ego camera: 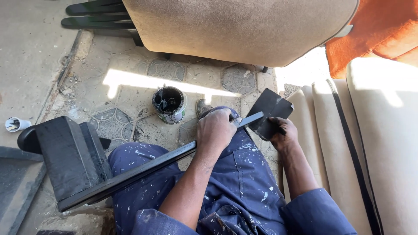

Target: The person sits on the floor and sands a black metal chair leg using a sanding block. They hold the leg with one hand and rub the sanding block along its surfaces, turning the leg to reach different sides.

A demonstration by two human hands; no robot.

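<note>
Black bar: gripped by closed left hand; dark sheet pinched in right hand; paint can at 11 o'clock.

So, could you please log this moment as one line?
left hand: grips long black-painted wooden bar | right hand: holds dark flat sheet | open black paint tin: floor

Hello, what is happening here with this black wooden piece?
A person in paint-spattered blue overalls sits on a patterned tile floor with a long black-painted bar laid across the lap. The left hand holds the bar down near its far end. The right hand holds a dark, flat sheet against the bar's tip. An open tin of black paint stands on the floor ahead.
</note>
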